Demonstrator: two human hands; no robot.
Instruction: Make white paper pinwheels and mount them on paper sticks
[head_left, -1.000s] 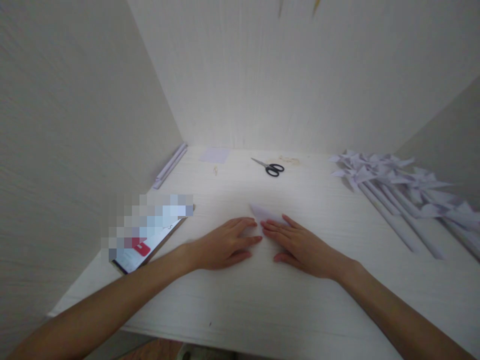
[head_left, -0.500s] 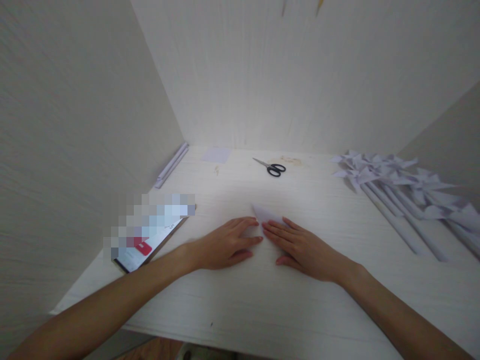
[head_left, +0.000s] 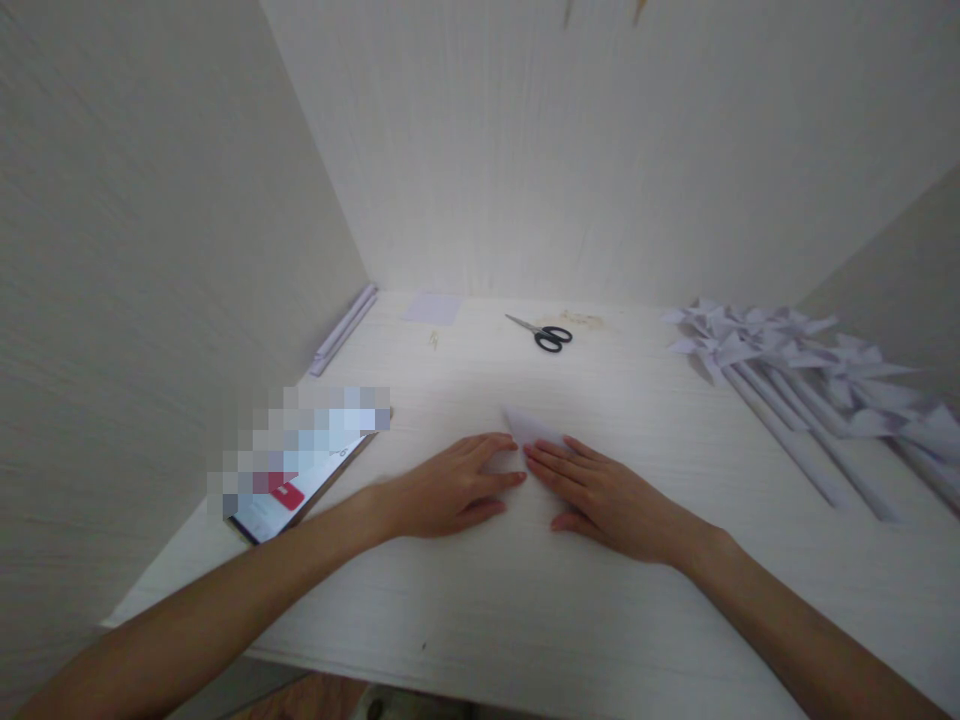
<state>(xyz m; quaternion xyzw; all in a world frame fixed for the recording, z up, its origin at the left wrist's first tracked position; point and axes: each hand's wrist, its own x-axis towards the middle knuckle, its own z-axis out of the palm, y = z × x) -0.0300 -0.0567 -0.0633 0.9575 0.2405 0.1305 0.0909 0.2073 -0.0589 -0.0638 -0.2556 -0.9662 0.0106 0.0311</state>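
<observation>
My left hand and my right hand lie flat, palms down, side by side on the white table. Both press on a folded white sheet of paper, of which only a pointed corner shows beyond the fingertips; the rest is hidden under the hands. The fingertips of the two hands nearly touch at the middle.
Black-handled scissors lie at the back. Several white paper pinwheels on rolled paper sticks are spread at the right. A small paper square and rolled paper sticks sit at the back left. A tablet or booklet lies on the left. Walls close three sides.
</observation>
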